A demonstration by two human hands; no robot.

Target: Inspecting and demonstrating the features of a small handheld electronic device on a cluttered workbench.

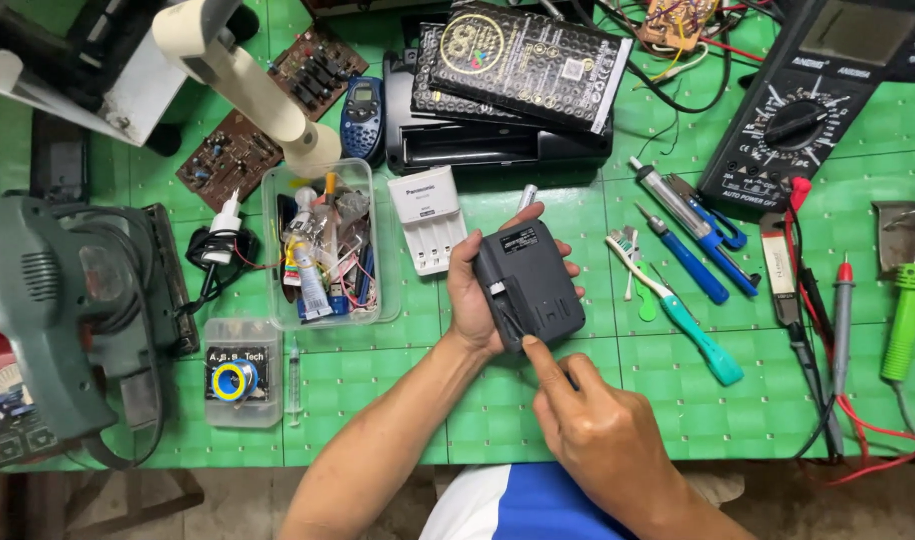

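My left hand (pixel 470 300) grips a dark grey block-shaped battery pack (pixel 531 285) just above the green cutting mat (pixel 398 410), its labelled face up. My right hand (pixel 596 425) is below it, fingers curled, with the index fingertip pressing on the pack's lower edge. A small silver cylinder (pixel 527 196) lies right behind the pack.
A white battery charger (pixel 427 219) and a clear box of small parts (pixel 328 245) lie to the left. To the right are a toothbrush (pixel 678 315), blue screwdrivers (pixel 690 258), a multimeter (pixel 798 110) with probes, and a green-handled tool (pixel 908 315). A grey power tool (pixel 53 310) fills the left edge.
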